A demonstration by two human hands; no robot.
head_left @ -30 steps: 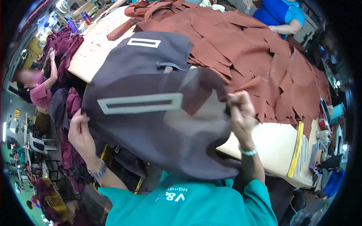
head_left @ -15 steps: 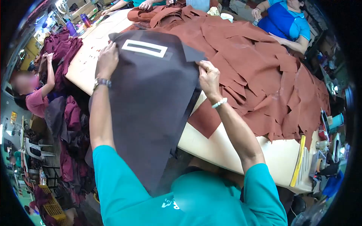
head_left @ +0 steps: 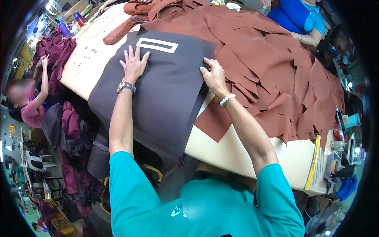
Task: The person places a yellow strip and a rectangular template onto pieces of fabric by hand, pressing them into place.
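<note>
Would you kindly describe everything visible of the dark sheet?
The dark sheet, matte and leather-like, lies on the table, its near part hanging past the edge. A pale, hollow rectangular frame sits near its far end. The left hand is spread on the sheet; the right hand touches its right edge.

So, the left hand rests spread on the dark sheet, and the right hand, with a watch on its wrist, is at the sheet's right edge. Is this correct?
Not quite: the right hand wears a pale beaded bracelet, not a watch, as the head view shows. The left hand does rest spread on the dark sheet, and the right hand is at its right edge.
</note>
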